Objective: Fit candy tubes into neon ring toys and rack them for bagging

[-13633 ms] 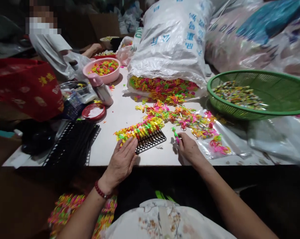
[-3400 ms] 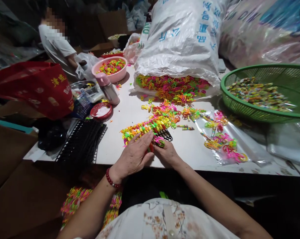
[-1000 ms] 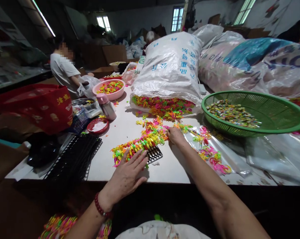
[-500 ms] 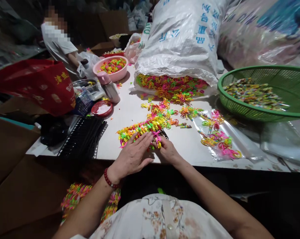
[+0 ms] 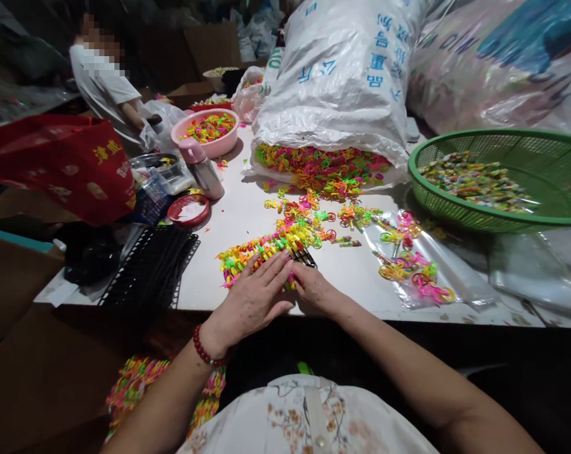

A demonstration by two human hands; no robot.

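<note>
The left hand (image 5: 254, 290) lies spread over the rack (image 5: 306, 258), likely light, stiff, best edge-held; the right hand (image 5: 316, 289) hides its grip.

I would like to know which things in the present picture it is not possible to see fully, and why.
Head view:
What the right hand holds, if anything: blocked by the hand itself.
Much of the black plastic grid: covered by colourful plastic pieces and the left hand.
Green mesh basket: right end cut off by the picture edge.
White woven sack: top cut off by the upper edge.

“公斤”, “品重号” on white sack (image 5: 335, 94)
</note>
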